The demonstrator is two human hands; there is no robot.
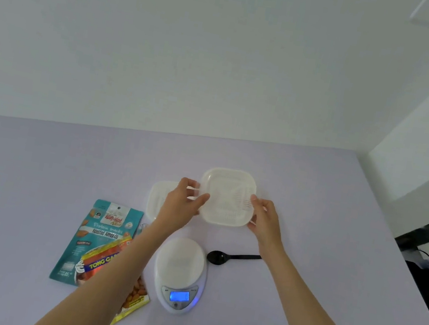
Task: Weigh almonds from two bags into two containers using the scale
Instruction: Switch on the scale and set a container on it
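Two hands on the white plastic container [227,197], past the scale [181,264]: left hand [180,207] and right hand [265,222] fingers clamped on opposite rims. Likely light, thin, flexible, empty; rim grip suits; second container [158,195] just left.

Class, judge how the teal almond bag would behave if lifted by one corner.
The teal almond bag looks like a thin, flat pouch, so it would probably bend and sag. It lies flat on the table, so rolling seems unlikely.
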